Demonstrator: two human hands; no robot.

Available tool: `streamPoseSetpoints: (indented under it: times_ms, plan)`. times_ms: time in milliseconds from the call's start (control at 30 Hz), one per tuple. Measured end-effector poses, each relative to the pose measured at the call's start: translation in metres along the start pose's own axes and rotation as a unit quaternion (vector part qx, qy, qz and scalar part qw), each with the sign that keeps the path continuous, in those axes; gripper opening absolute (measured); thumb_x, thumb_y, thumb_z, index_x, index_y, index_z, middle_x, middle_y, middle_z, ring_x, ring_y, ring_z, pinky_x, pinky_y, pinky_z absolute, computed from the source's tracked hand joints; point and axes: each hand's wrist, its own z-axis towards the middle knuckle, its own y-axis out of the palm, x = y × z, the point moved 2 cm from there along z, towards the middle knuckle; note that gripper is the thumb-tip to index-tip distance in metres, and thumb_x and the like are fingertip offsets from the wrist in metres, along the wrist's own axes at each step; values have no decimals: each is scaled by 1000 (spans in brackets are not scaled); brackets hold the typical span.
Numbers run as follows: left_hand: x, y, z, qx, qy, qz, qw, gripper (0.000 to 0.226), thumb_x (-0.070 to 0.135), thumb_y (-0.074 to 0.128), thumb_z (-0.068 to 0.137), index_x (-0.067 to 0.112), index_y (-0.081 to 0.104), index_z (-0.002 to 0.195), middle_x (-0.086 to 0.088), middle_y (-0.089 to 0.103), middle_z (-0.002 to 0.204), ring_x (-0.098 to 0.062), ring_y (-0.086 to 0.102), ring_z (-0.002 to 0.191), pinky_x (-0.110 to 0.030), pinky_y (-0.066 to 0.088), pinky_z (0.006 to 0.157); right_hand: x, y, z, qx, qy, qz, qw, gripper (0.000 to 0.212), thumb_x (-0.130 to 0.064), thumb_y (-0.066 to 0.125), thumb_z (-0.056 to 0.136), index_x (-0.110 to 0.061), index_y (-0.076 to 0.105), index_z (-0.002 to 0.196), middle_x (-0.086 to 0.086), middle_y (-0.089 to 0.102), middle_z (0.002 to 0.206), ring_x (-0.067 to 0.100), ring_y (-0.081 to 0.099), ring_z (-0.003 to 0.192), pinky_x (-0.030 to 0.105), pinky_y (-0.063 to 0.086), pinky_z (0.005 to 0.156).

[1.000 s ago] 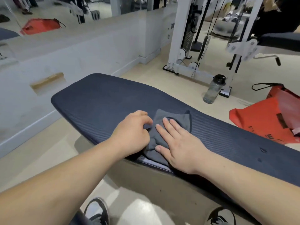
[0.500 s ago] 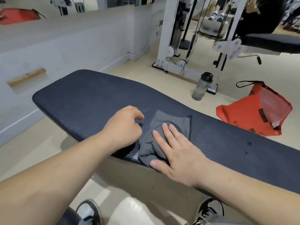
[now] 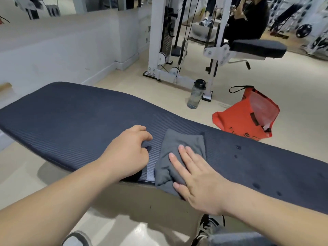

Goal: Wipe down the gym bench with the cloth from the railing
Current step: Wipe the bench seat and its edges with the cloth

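A long dark blue ribbed gym bench pad (image 3: 74, 121) runs across the view from left to right. A folded grey cloth (image 3: 182, 148) lies on its near edge, partly hanging over the side. My right hand (image 3: 198, 176) presses flat on the cloth with the fingers spread. My left hand (image 3: 129, 153) rests on the pad just left of the cloth, fingers curled, apart from the cloth and holding nothing. A few dark wet spots (image 3: 238, 147) show on the pad to the right.
A clear water bottle (image 3: 196, 95) and a red bag (image 3: 248, 114) sit on the floor behind the bench. A white cable machine (image 3: 159, 50) with a padded seat (image 3: 257, 47) stands beyond; a person sits there. A low white wall (image 3: 62, 47) runs on the left. My shoes (image 3: 207, 228) are below.
My left hand has let go of the cloth and now sits apart from it. My right hand has slid the cloth slightly right along the pad. The view has shifted right.
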Motion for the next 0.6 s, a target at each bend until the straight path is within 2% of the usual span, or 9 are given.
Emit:
streamPoseSetpoints:
  times_ms: [100, 167, 200, 233, 300, 367, 467, 533, 600]
  plan:
    - [12, 10, -3, -18, 28, 17, 999, 52, 7, 48, 87, 29, 62, 132, 12, 38, 158, -13, 44, 137, -31, 43, 105, 17, -4, 7, 7, -11, -13, 1000, 85, -69, -21, 76, -32, -30, 152, 7, -37, 161, 23, -31, 152, 38, -12, 126]
    - [17, 12, -5, -22, 37, 20, 999, 53, 8, 47, 88, 30, 60, 134, 12, 36, 160, -11, 38, 142, -31, 41, 109, 45, -11, 19, 38, 43, -3, 998, 82, -69, -14, 86, -30, -20, 158, 9, -29, 166, 23, -20, 157, 34, -9, 127]
    - [18, 13, -6, -23, 39, 20, 999, 53, 9, 46, 88, 30, 60, 135, 13, 35, 160, -10, 36, 143, -31, 40, 109, 60, -14, 24, 42, 87, 8, 995, 76, -65, -2, 96, -27, -17, 160, 11, -26, 167, 24, -17, 158, 35, -8, 127]
    - [19, 13, -6, -22, 41, 21, 999, 53, 9, 46, 88, 30, 59, 135, 13, 35, 160, -9, 36, 144, -31, 40, 110, 73, -16, 28, 40, 132, 23, 990, 73, -59, 11, 102, -25, -16, 161, 13, -24, 168, 26, -15, 158, 36, -6, 128]
    - [19, 11, -7, -19, 43, 26, 999, 54, 9, 46, 88, 30, 59, 136, 13, 35, 160, -9, 34, 145, -31, 41, 109, 84, -15, 30, 38, 174, 40, 983, 70, -50, 19, 107, -23, -16, 162, 15, -23, 169, 28, -17, 158, 40, -5, 128]
    - [21, 10, -6, -26, 38, 36, 998, 56, 9, 46, 89, 30, 56, 140, 11, 32, 162, -10, 30, 148, -33, 40, 112, 71, -10, 24, 29, 155, 36, 987, 70, -54, 13, 105, -26, -19, 160, 13, -28, 167, 28, -22, 156, 42, -7, 128]
    - [34, 12, -8, -65, 43, 44, 996, 64, 11, 46, 88, 30, 46, 149, 5, 21, 168, -14, 18, 154, -34, 32, 119, 28, -2, 5, -3, 52, 14, 999, 84, -70, -15, 84, -29, -25, 157, 7, -39, 160, 26, -32, 152, 42, -11, 127]
    - [48, 19, -10, -104, 61, 39, 992, 63, 11, 46, 87, 28, 46, 147, 1, 20, 168, -17, 18, 154, -33, 30, 120, 18, -4, -4, -23, 5, 10, 1000, 81, -69, -5, 89, -30, -26, 157, 5, -41, 160, 22, -37, 150, 39, -14, 126]
    - [60, 29, -11, -159, 70, 44, 984, 58, 11, 45, 85, 24, 50, 140, -4, 32, 162, -22, 27, 151, -40, 36, 116, 22, -12, -7, -32, -11, 50, 998, 76, -58, 25, 103, -31, -19, 160, 1, -37, 163, 16, -34, 151, 33, -13, 126]
